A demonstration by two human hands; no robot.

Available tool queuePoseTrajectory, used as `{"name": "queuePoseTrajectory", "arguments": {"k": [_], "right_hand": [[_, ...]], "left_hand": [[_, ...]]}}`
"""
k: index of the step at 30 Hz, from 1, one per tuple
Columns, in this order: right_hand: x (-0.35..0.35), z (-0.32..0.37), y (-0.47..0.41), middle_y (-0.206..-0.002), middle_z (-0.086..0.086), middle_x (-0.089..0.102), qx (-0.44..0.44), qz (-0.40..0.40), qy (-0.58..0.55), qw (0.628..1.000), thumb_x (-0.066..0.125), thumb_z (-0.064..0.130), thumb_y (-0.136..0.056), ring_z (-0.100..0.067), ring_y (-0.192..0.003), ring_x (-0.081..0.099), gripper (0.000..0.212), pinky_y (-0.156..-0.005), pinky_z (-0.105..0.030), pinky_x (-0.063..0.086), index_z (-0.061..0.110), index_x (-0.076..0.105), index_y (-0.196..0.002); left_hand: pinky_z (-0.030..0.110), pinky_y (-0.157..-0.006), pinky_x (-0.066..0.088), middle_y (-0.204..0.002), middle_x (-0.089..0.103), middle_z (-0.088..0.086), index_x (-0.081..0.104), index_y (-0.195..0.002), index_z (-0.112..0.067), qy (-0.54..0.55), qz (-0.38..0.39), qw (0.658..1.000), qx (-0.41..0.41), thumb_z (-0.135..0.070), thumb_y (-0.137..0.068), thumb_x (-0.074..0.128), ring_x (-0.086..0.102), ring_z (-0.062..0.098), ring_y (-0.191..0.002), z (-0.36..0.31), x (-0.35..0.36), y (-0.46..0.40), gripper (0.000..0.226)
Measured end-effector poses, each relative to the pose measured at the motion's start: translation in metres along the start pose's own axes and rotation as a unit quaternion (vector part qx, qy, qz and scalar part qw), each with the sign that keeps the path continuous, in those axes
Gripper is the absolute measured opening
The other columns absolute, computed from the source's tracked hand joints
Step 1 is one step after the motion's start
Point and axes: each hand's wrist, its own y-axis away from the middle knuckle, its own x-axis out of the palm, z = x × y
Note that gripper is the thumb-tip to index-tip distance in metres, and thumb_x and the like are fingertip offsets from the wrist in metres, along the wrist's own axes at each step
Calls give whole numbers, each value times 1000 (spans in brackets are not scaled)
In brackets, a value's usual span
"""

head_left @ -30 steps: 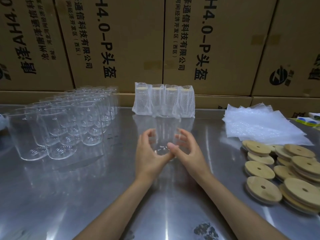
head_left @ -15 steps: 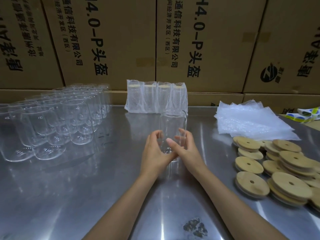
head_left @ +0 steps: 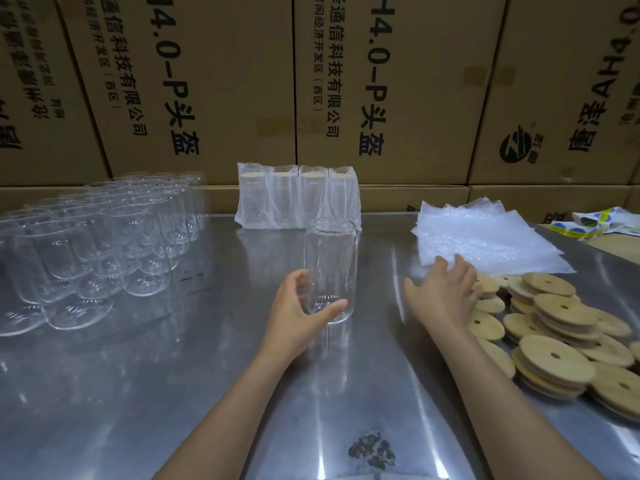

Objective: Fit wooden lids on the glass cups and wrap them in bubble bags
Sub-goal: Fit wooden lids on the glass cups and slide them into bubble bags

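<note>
A clear glass cup point(head_left: 330, 258) stands upright on the steel table point(head_left: 173, 393), without a lid. My left hand point(head_left: 299, 311) holds its lower part, thumb in front and fingers behind. My right hand point(head_left: 445, 289) is off the cup, fingers spread, hovering between the near corner of the bubble bag stack point(head_left: 485, 242) and the pile of round wooden lids point(head_left: 561, 327). Several wrapped, lidded cups point(head_left: 298, 197) stand in a row at the back.
A crowd of bare glass cups point(head_left: 97, 247) fills the table's left side. Cardboard boxes point(head_left: 225, 81) form a wall behind. Sticker sheets point(head_left: 599, 221) lie at the far right. A dark stain point(head_left: 372, 450) marks the near table edge.
My right hand has let go of the cup and swung right toward the bags and lids. My left hand still holds the cup, now alone.
</note>
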Motion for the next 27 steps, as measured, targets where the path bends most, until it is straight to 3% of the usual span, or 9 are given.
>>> {"name": "queuePoseTrajectory", "arguments": {"k": [3,6,10,12,16,19,24,27], "right_hand": [[0,-11,-5,-158,-22,-6,78,81,68,991,55,44,-89,-42,-145,-3,80,-117,-51,1,12,15,-150],[3,-10,-5,-154,-24,12,102,105,96,985,53,46,-88,-46,-141,9,77,-117,-50,9,11,20,-147],[3,-8,-4,-144,-12,30,67,74,111,989,54,45,-87,-35,-132,29,71,-104,-46,28,10,27,-143],[3,-6,-3,-142,-10,28,69,78,98,990,52,42,-89,-31,-130,29,71,-102,-45,31,9,23,-145],[6,-6,-2,-136,-11,29,45,81,95,991,49,36,-92,-31,-125,31,51,-99,-37,33,9,40,-135],[7,-7,-1,-142,-16,27,25,99,71,992,49,37,-93,-33,-128,29,48,-101,-37,32,11,41,-132],[9,-2,3,-127,-16,53,-59,119,45,990,51,44,-93,-35,-118,47,44,-86,-37,39,13,44,-124],[7,8,8,-117,-8,62,-79,113,-67,988,57,44,-89,-30,-109,55,37,-77,-33,42,20,55,-116]], "left_hand": [[24,-93,42,-130,49,-6,40,-134,-24,4,-2,1000,-7,-42,-70,81,52,8,-110,0,0,-1,78],[23,-91,42,-129,49,-7,40,-134,-26,-1,-2,1000,-8,-44,-70,81,52,7,-110,0,1,-1,78],[23,-91,41,-128,48,-8,39,-134,-25,0,0,1000,-8,-44,-72,80,51,8,-111,0,1,0,77],[23,-91,41,-127,49,-7,40,-133,-26,0,-3,1000,-7,-43,-72,79,52,8,-110,-1,1,1,74],[24,-93,43,-128,48,-8,40,-132,-27,-1,-2,1000,-7,-43,-73,79,51,8,-110,-3,1,2,72],[25,-94,44,-130,47,-7,40,-132,-27,-2,0,1000,-5,-42,-74,79,51,9,-110,-4,1,2,71],[21,-91,40,-133,46,-8,39,-137,-25,-17,2,1000,3,-45,-73,78,50,6,-112,-3,1,2,77],[22,-91,39,-136,43,-9,36,-139,-27,-23,9,1000,6,-48,-71,78,48,6,-115,-2,2,3,82]]}}
